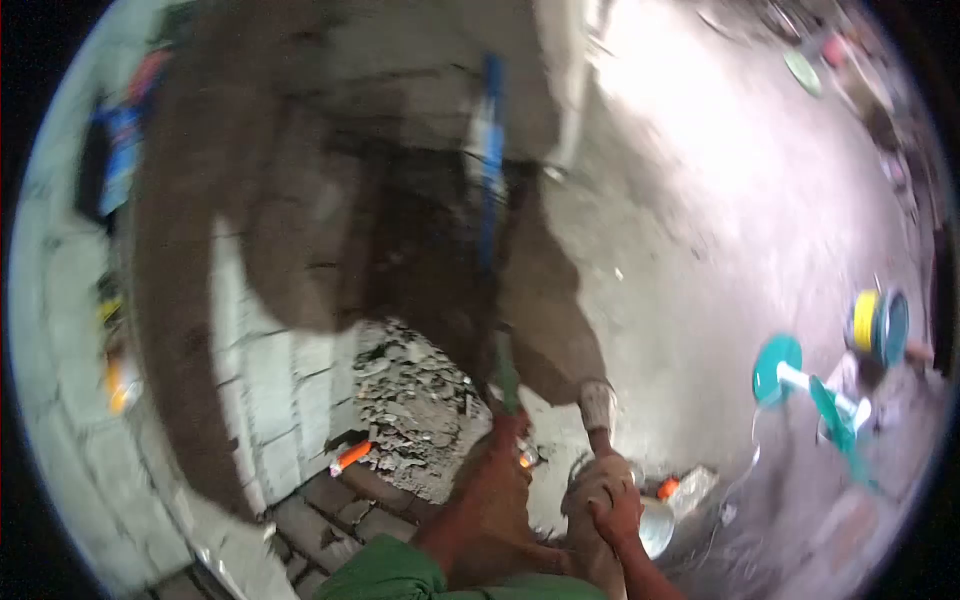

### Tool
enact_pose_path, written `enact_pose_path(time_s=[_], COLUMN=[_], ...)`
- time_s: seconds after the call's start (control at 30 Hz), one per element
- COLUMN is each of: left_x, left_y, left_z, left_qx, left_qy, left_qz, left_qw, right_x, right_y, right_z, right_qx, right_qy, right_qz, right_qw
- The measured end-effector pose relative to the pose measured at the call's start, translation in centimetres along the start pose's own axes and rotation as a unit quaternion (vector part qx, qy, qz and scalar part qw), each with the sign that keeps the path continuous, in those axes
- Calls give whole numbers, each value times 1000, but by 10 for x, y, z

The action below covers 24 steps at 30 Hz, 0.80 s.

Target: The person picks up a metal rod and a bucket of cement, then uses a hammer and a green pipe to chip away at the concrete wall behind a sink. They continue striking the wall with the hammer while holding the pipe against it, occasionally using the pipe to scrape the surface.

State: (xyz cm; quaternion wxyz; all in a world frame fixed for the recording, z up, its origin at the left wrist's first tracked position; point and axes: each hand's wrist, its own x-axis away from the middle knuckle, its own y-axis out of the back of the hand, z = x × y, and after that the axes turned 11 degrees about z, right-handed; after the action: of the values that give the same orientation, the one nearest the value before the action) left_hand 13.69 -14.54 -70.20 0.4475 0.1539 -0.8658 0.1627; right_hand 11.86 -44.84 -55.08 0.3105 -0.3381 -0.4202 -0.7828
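At the far left, a blue and black item (115,160) and a blurred orange and white item (120,385) are seen along the pale block wall (55,320). Farther in, a wide shadow is cast over the masonry, and a small orange object (350,456) is found just beside a heap of grey rubble (405,405), near the brown pavers (365,520)

In the middle, a green rod-like tool (505,375) is located at the right side of the rubble. It appears to be gripped by the left hand (508,437), with the fingers wrapped around it, although the shape is softened by blur. Above it a blue strip (490,140) is seen; whether the two are joined cannot be told. The step in hand is judged to be the holding of this tool close to the broken material. For a next move, a steady grip and a clear sight of the far end are judged to be needed

More to the right, a pale-ended object (597,405) is placed in front of the right hand (615,508). The fingers are bent, but whether a handle is held or only the leg is touched cannot be told. A round container (655,528) is partly hidden beside this hand. At the far right, a green reel (778,368) and a yellow and blue tub (866,322) are seen on the floor (690,330)
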Motion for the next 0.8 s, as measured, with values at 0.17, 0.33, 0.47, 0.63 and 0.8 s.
enact_pose_path(time_s=[0.17,0.33,0.47,0.63,0.8], left_x=[220,297,410,581,677], left_y=[-103,-152,-154,-50,102], left_z=[-104,-117,-196,-271,-238], left_qx=[-156,-264,-357,-323,-187], left_qy=[-6,-181,-336,-352,-350], left_qz=[205,287,242,38,-389], left_qw=[966,903,838,878,832], right_x=[-84,50,48,77,177], right_y=[-19,127,184,244,238], right_z=[-93,112,125,177,263], right_qx=[-540,-767,-797,-710,-545], right_qy=[21,-11,92,255,308], right_qz=[152,178,240,266,55], right_qw=[827,616,547,601,778])
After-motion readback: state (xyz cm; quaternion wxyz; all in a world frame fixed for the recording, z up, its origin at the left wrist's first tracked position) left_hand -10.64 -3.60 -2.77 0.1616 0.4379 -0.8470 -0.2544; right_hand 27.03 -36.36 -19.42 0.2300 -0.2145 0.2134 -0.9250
